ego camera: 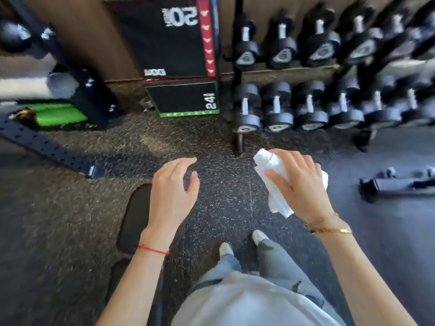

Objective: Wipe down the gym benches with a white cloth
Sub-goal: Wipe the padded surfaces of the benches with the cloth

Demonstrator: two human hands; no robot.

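Note:
My right hand (299,184) grips a crumpled white cloth (274,182) in the air above the speckled rubber floor, right of centre. My left hand (173,194) hovers palm down with its fingers spread and holds nothing. Under my left wrist lies a black padded bench seat (135,217), partly covered by my forearm; the pad continues downward toward the frame's bottom edge. The cloth is well to the right of the pad and does not touch it.
A dumbbell rack (306,90) with several dumbbells fills the upper right. Stacked plyo boxes (181,67) stand at top centre. A black perforated rack beam (47,144) lies on the left, and a low black frame (397,184) on the right. My feet (242,243) stand on the floor.

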